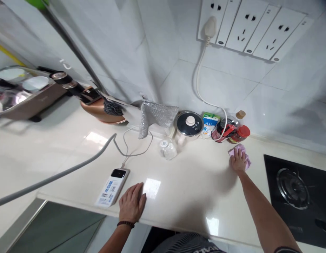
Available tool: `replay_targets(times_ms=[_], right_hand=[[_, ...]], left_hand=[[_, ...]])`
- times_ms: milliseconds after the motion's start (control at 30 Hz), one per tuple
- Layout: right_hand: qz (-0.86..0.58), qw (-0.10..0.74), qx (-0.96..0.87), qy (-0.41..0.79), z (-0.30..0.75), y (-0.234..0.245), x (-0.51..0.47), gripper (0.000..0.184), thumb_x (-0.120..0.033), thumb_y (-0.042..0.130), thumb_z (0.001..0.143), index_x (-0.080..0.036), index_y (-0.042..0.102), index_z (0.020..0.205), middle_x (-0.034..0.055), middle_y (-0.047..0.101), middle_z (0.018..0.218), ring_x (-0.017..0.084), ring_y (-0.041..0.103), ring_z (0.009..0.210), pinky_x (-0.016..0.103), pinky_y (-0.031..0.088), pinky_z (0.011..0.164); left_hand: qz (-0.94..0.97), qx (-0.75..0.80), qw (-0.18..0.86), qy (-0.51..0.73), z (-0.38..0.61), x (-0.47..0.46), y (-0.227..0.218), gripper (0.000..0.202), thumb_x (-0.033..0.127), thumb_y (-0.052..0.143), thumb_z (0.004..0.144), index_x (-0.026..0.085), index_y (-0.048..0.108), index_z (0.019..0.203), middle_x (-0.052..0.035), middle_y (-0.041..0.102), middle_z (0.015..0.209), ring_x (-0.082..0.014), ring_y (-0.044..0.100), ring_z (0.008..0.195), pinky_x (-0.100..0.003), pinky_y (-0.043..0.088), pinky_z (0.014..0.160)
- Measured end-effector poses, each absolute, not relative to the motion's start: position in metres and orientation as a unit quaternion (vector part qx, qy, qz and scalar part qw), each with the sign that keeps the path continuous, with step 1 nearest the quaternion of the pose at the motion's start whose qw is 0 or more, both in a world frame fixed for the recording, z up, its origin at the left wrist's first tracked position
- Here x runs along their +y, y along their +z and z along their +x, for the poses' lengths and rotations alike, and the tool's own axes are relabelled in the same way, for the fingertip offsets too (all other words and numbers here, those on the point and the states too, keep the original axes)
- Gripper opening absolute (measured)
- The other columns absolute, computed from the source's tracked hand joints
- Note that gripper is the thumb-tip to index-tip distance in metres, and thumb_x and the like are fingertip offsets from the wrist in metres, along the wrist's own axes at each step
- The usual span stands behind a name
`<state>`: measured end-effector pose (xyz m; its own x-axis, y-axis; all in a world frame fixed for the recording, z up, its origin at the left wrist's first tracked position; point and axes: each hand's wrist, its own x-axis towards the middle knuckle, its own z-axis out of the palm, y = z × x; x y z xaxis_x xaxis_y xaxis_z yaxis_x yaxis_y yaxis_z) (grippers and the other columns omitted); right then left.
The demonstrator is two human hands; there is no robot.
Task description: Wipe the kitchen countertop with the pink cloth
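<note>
**A:** While leaning over the glossy cream stone tabletop, pressing on what with the right hand?

**B:** On a small crumpled pink cloth, at the far right of the tabletop. Lying just near of a red-lidded glass jar and left of a black glass gas hob. Held down under a flat palm, with the fingers slightly spread, not pinching.

**A:** And the left hand?

**B:** Resting palm down near the near edge, well apart from the cloth. Fingers pressed together, gripping nothing. Just right of a white rectangular power bank with a dark screen; touching or not, cannot tell.

**A:** Farther back?

**B:** A small steel pot with a black glass lid against the white tiled wall, left of the jar. Beside it, further left, a silver mesh rag. Just near of the pot, a small clear jar with a white cap.
</note>
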<state>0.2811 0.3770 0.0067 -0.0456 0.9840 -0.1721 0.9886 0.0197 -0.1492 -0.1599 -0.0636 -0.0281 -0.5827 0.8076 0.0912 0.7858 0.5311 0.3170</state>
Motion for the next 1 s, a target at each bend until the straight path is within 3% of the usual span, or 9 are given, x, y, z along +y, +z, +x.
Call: replay_targets(times_ms=[267, 400, 567, 733, 867, 1000], right_hand=[[0.587, 0.067, 0.787, -0.178, 0.112, 0.018, 0.286, 0.066, -0.038, 0.028, 0.109, -0.023, 0.027, 0.174, 0.0074, 0.012, 0.184, 0.039, 0.005, 0.168, 0.069, 0.012, 0.131], [0.453, 0.103, 0.858, -0.220, 0.045, 0.027, 0.225, 0.064, -0.038, 0.035, 0.110, -0.032, 0.027, 0.173, -0.0015, 0.011, 0.184, 0.031, 0.003, 0.170, 0.060, 0.007, 0.135], [0.339, 0.055, 0.906, -0.246, 0.055, 0.020, 0.180, 0.062, -0.035, 0.040, 0.108, -0.038, 0.035, 0.170, -0.0077, 0.017, 0.182, 0.026, 0.009, 0.170, 0.055, 0.006, 0.137], [0.504, 0.032, 0.843, -0.183, 0.153, 0.011, 0.210, 0.060, -0.035, 0.041, 0.105, -0.034, 0.048, 0.165, 0.0017, 0.030, 0.180, 0.034, 0.017, 0.168, 0.063, 0.016, 0.133], [0.695, -0.017, 0.703, -0.148, 0.254, 0.007, 0.223, 0.068, -0.041, 0.030, 0.104, -0.022, 0.042, 0.168, 0.0136, 0.029, 0.179, 0.040, 0.015, 0.168, 0.073, 0.021, 0.129], [0.789, -0.070, 0.595, -0.138, 0.296, 0.003, 0.202, 0.074, -0.052, 0.024, 0.103, -0.029, 0.033, 0.172, 0.0158, 0.028, 0.179, 0.044, 0.016, 0.167, 0.082, 0.024, 0.121]], left_hand=[[0.457, 0.872, 0.043, 0.172, -0.157, -0.062, -0.025, 0.052, 0.043, 0.041, 0.104, 0.019, 0.067, 0.143, -0.0156, 0.069, 0.143, -0.0324, 0.056, 0.136, -0.049, 0.040, 0.110], [0.457, 0.871, 0.047, 0.177, -0.156, -0.060, -0.020, 0.051, 0.041, 0.041, 0.104, 0.019, 0.068, 0.142, -0.0153, 0.070, 0.143, -0.0317, 0.056, 0.136, -0.048, 0.040, 0.110], [0.453, 0.868, 0.060, 0.195, -0.155, -0.058, -0.018, 0.050, 0.038, 0.045, 0.102, 0.020, 0.069, 0.142, -0.0153, 0.070, 0.143, -0.0316, 0.055, 0.138, -0.048, 0.040, 0.112], [0.454, 0.864, 0.067, 0.209, -0.154, -0.058, -0.019, 0.050, 0.036, 0.047, 0.100, 0.021, 0.069, 0.143, -0.0152, 0.070, 0.144, -0.0319, 0.055, 0.138, -0.048, 0.040, 0.113], [0.456, 0.860, 0.068, 0.218, -0.154, -0.059, -0.020, 0.049, 0.036, 0.048, 0.101, 0.022, 0.069, 0.142, -0.0146, 0.070, 0.144, -0.0313, 0.055, 0.140, -0.047, 0.040, 0.114], [0.458, 0.856, 0.076, 0.226, -0.152, -0.059, -0.021, 0.048, 0.036, 0.048, 0.101, 0.022, 0.069, 0.142, -0.0148, 0.068, 0.146, -0.0321, 0.055, 0.141, -0.048, 0.038, 0.116]])
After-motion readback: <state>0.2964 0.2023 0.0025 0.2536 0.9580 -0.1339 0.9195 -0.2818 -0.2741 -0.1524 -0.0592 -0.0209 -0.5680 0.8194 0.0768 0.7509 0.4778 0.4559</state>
